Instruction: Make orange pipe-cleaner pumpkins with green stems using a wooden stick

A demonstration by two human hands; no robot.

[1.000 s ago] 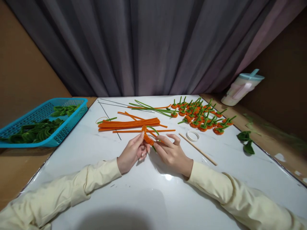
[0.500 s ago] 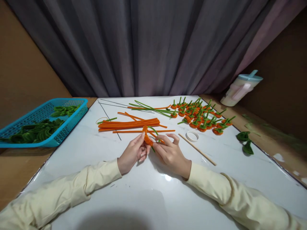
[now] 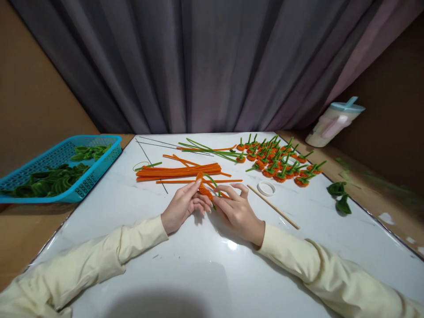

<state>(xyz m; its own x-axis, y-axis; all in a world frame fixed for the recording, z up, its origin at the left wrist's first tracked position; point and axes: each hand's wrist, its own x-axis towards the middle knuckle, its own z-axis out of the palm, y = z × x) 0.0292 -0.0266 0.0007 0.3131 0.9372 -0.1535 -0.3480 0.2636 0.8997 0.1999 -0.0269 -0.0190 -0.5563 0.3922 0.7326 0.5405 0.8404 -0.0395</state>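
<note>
Watching remotely, I see the orange coil (image 3: 206, 191) between both hands over the desk (image 3: 185, 274), its long axis slanting far left to near right; my left hand (image 3: 180, 208) pinches the far end, my right hand (image 3: 239, 215) the near end, beside a curving green stem (image 3: 211, 180). Since the earlier frame, the left hand's lower fingers uncurl rightward beneath the coil

From my feed I see an orange coil (image 3: 206, 191) at centre, a white tabletop (image 3: 265, 278) (faintly grey-veined), a turquoise basket (image 3: 94, 181) at left, and a grey curtain (image 3: 215, 66) above.
</note>
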